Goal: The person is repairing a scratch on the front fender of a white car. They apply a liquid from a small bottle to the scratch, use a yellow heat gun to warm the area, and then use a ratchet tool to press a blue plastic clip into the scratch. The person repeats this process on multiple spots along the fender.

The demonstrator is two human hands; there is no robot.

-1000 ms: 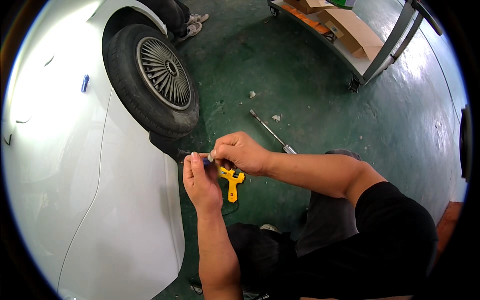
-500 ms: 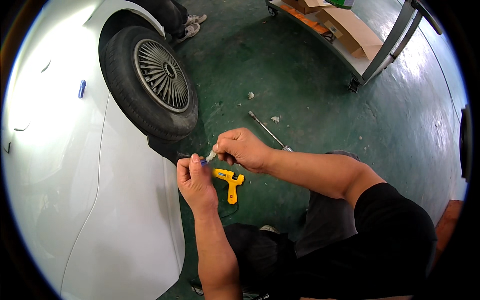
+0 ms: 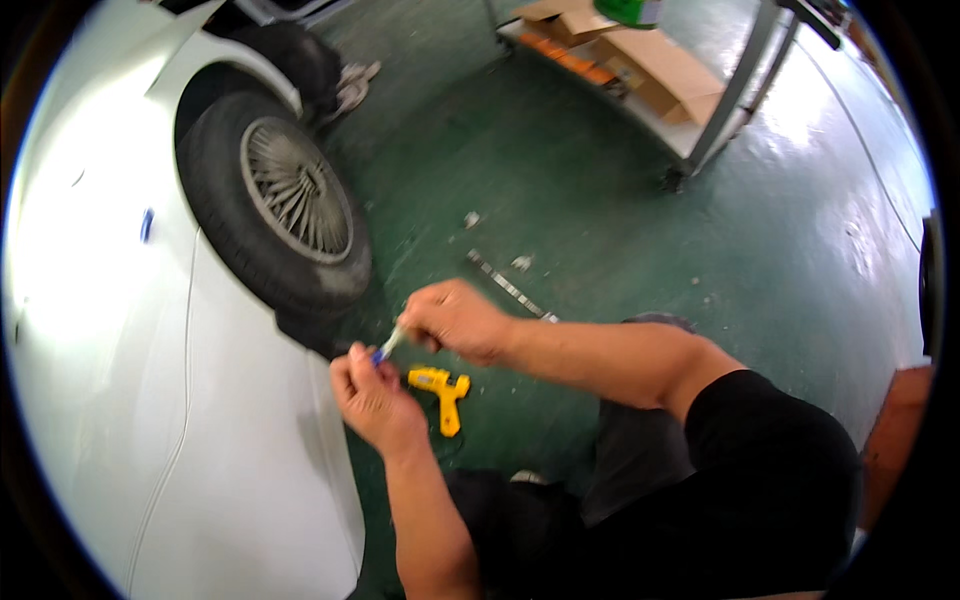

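1. White car (image 3: 260, 420) takes up the whole left side, multi-spoke wheel (image 3: 298, 190) included.
2. Grey cart (image 3: 735, 90) up top right, cardboard boxes (image 3: 660, 65) on it.
3. Metal bar (image 3: 505, 282) lying on the green floor (image 3: 620, 230).
4. Right hand (image 3: 455, 318) has a whitish strip (image 3: 394, 338) pinched in its fingertips; left hand (image 3: 378, 400) pinches a blue tab (image 3: 379, 356).
5. Yellow glue gun (image 3: 445, 393) on the floor, near the left hand.
6. Strip's between the hands, kinda blurry, its lower end at the tab.
7. Another blue tab (image 3: 147, 225) sits on the car.
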